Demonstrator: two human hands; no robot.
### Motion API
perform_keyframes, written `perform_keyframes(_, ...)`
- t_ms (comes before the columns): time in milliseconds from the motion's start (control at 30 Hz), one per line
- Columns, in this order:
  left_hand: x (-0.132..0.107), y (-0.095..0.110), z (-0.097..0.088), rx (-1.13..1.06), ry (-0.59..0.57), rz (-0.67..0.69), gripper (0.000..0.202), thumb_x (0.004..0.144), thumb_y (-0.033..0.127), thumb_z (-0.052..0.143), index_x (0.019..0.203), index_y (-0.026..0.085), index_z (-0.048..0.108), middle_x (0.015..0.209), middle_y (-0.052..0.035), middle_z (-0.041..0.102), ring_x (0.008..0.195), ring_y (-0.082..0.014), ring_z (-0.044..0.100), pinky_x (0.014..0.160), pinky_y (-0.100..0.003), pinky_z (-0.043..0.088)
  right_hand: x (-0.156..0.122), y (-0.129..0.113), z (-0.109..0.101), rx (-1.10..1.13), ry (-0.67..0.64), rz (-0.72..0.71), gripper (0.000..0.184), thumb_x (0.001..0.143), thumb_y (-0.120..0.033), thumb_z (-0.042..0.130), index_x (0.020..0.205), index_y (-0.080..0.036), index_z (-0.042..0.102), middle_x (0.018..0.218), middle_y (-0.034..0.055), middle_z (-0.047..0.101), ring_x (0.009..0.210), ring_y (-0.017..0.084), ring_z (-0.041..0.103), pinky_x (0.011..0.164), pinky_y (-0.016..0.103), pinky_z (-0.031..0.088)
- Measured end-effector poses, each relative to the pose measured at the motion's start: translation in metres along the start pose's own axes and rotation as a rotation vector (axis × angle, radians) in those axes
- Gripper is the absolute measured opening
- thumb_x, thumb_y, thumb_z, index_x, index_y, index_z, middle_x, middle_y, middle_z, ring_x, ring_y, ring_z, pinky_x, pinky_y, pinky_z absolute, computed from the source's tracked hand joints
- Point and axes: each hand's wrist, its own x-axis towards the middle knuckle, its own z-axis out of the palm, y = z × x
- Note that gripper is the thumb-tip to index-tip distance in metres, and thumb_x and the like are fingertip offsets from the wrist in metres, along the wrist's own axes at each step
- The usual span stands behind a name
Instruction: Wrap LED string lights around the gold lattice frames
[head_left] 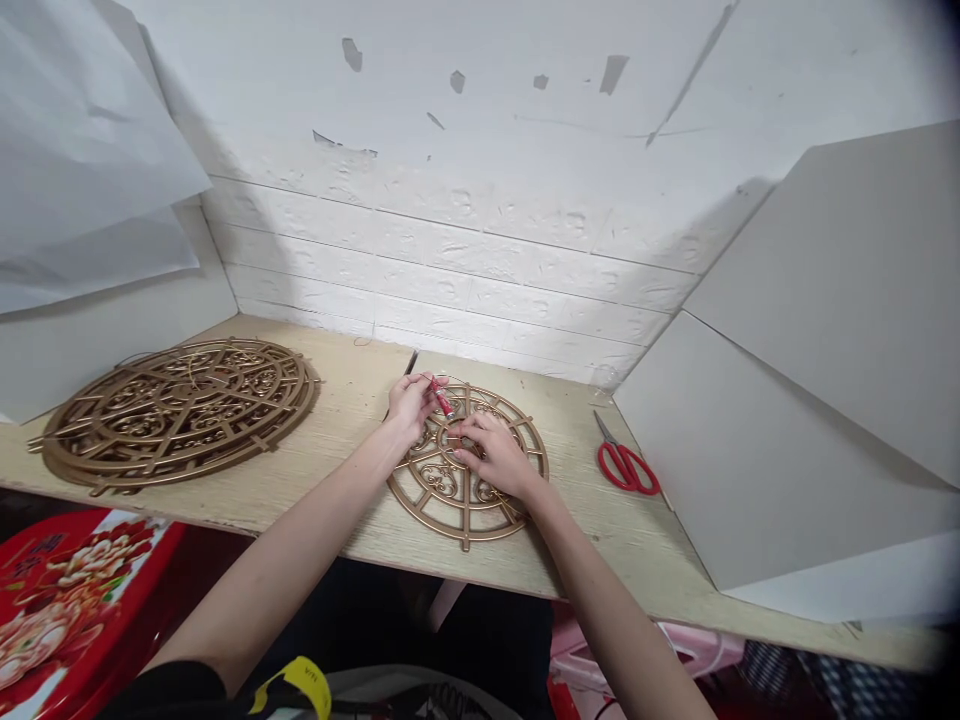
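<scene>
A round bronze-coloured openwork disc point(466, 516) with scroll patterns lies flat on the wooden tabletop in front of me. Over its far left part, my left hand point(411, 402) is closed around a small red cylinder point(442, 398) with a silvery end, which looks like a battery. My right hand point(495, 455) rests over the disc's middle ring. Its thumb and fingers are bent together in a pinch, and what they hold is too small to make out. Part of the disc is hidden under both hands.
A stack of similar discs point(180, 400) lies on the left of the table. Red-handled scissors point(627, 468) lie on the right, near a white panel point(817, 390). A white brick-patterned wall point(465, 240) closes the back. A red flowered tray point(82, 590) sits below the front left edge.
</scene>
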Motion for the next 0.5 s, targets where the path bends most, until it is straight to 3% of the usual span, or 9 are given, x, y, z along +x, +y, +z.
perform_keyframes(300,-0.003,0.002,0.001,-0.007,0.000,-0.005,0.013,0.074,0.012,0.062,0.076,0.016,0.050,0.075,-0.0081,0.070,0.054,-0.0122,0.060,0.048,-0.021,0.046,0.001,0.003,-0.001,0.042,0.051,-0.034,0.008,0.081,-0.028,0.067,0.083,-0.020,0.069,0.088,0.0042,0.059,0.089,0.020,0.050,0.082,0.036,0.036)
perform_keyframes(500,-0.004,0.005,0.002,0.000,0.012,-0.001,0.011,0.076,0.011,0.058,0.075,0.016,0.049,0.073,-0.0069,0.069,0.051,-0.0114,0.058,0.048,-0.022,0.045,0.001,0.005,-0.014,0.183,0.176,0.040,0.007,0.082,-0.024,0.064,0.079,-0.019,0.067,0.084,0.0043,0.059,0.082,0.018,0.052,0.074,0.032,0.039)
